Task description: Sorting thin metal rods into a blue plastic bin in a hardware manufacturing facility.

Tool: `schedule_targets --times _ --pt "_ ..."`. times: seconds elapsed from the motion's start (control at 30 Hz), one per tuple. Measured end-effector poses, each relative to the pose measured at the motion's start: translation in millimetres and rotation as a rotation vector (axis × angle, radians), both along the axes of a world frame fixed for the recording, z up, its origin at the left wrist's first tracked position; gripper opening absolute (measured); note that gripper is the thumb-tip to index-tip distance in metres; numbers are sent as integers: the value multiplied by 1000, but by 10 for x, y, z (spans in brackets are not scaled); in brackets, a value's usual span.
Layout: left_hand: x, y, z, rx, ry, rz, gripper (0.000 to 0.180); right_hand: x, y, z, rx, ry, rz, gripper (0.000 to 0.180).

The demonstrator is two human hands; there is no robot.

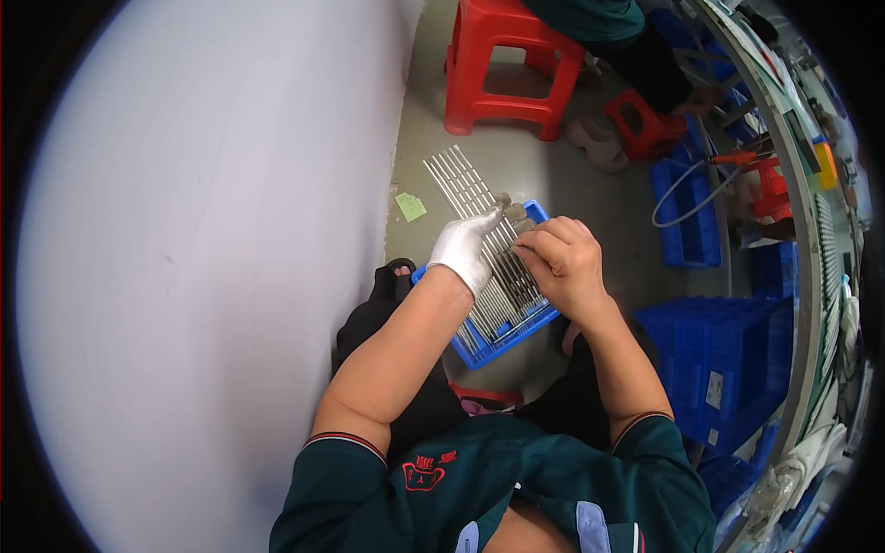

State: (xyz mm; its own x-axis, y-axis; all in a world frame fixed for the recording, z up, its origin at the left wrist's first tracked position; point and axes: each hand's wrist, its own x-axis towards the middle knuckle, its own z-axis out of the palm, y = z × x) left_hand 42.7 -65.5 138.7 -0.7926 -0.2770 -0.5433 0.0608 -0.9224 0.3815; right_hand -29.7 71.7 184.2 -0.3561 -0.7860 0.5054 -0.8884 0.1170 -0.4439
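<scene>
A row of thin metal rods (458, 181) slants up and away from a blue crate (499, 351) between my knees. My left hand (464, 251), in a white glove with soiled grey fingertips, is closed round these rods at about their middle. Just to its right is my bare right hand (567, 264), its thumb and index finger pinched together against the right side of the row. Whatever lies between those fingertips is too small to make out. More rods (491, 311) lie side by side in the crate, partly covered by the held ones.
A white wall (212, 230) runs along my left. Ahead, a person (599, 23) is by a red stool (512, 69); a smaller red stool (645, 124) stands farther right. Blue crates (714, 346) are stacked at right under a workbench edge (804, 276). Green paper (411, 206) lies on the floor.
</scene>
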Motion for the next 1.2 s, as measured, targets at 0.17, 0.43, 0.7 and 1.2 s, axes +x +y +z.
schedule_targets --times 0.17,0.43,0.7,1.2 --pt "11 12 91 51 -34 23 22 -45 7 -43 -28 -92 2 11" --pt "17 2 38 52 -30 31 19 3 -15 26 -10 51 29 12" --pt "28 14 74 -9 3 13 20 45 -35 9 -4 128 7 13" --pt "21 14 82 36 21 11 24 14 -41 -18 -2 12 55 10"
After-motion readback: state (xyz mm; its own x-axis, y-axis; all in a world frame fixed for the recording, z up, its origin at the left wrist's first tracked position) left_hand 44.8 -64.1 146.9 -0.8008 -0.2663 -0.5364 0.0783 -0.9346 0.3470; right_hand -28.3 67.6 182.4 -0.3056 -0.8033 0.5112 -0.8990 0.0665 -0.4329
